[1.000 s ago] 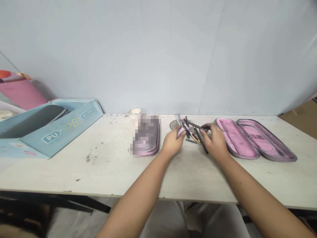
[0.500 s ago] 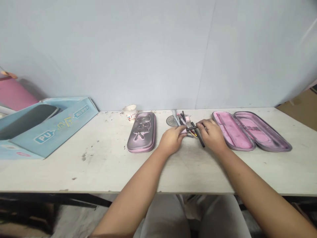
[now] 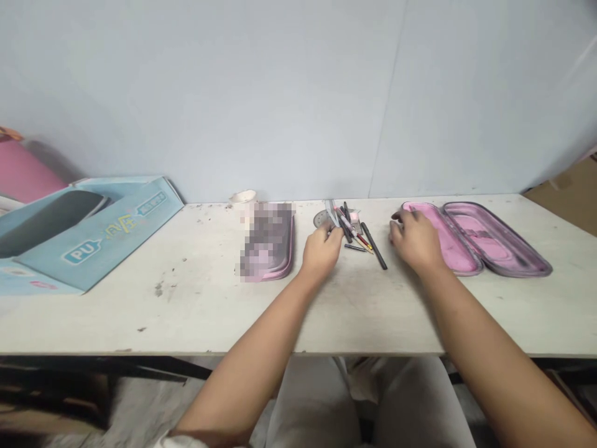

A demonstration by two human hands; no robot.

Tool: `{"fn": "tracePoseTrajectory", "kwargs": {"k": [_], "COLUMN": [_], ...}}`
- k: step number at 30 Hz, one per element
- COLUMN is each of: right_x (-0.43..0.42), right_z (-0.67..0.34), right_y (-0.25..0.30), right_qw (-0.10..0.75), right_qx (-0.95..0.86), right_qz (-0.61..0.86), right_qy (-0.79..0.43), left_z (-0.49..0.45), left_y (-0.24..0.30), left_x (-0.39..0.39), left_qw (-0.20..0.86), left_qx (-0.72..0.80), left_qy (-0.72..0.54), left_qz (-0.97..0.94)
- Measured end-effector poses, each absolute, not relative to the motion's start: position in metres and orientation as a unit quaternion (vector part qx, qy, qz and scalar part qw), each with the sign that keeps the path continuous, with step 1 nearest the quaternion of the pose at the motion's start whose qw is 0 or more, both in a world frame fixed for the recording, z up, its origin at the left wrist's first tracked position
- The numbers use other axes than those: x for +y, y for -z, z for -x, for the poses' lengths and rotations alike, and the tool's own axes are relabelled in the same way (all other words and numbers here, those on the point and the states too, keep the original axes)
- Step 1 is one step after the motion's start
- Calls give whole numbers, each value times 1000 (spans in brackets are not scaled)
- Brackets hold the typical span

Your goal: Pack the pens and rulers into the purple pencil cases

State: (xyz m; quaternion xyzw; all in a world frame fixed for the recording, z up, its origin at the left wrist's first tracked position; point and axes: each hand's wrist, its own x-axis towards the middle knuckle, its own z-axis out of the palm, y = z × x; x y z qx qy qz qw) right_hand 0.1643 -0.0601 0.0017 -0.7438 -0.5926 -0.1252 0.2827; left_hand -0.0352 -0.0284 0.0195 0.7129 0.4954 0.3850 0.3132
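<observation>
My left hand (image 3: 323, 251) is closed at the near left of a loose pile of pens and pencils (image 3: 357, 233); what its fingers hold, if anything, is hidden. My right hand (image 3: 416, 241) hovers over the left edge of an open pink and dark grey pencil case (image 3: 499, 239). Its fingers are curled, with a small dark spot at their tips that I cannot identify. Between the hands lies a black pen (image 3: 374, 246), slanting beside the pile. A clear ruler (image 3: 331, 213) and a round grey disc (image 3: 321, 218) are at the pile's back left.
Left of the pile is a closed dark pencil case (image 3: 275, 239), partly blurred by blocks. Behind it stands a white paper cup (image 3: 243, 196). A light-blue box (image 3: 121, 239) fills the table's left side, and a pale wall (image 3: 280, 93) rises behind.
Half a second ago both hands met over the pile, holding a dark and pale pen between them. They have since parted: the left slightly left, the right toward the open case.
</observation>
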Motion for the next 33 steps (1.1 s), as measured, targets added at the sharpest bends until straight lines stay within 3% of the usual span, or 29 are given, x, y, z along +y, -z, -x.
{"fn": "tracePoseTrajectory", "kwargs": {"k": [4, 6, 8, 10, 13, 16, 20, 33], "right_x": [-63, -64, -63, -61, -60, -60, -62, -70], "right_z": [-153, -152, -154, -154, -149, -141, -135, -125], "right_y": [4, 4, 3, 1, -2, -4, -4, -10], "right_qw": [117, 97, 146, 250, 425, 517, 552, 568], "right_qx": [-633, -638, -634, -633, -618, -591, -570, -600], "right_qz": [758, 758, 754, 731, 658, 582, 524, 532], "right_qy": [106, 100, 87, 46, -69, -211, -310, -185], "left_z": [32, 31, 30, 29, 28, 28, 27, 25], "left_y": [-13, -11, -9, -8, -7, -6, -7, -1], "left_x": [-30, -33, -34, -35, -36, -37, -40, -41], "left_qw": [367, 385, 381, 368, 369, 383, 374, 346], "left_qx": [462, 437, 421, 408, 381, 354, 356, 354], "left_qy": [-408, -413, -413, -402, -371, -346, -341, -338], "left_qz": [-697, -700, -712, -733, -762, -780, -786, -800]}}
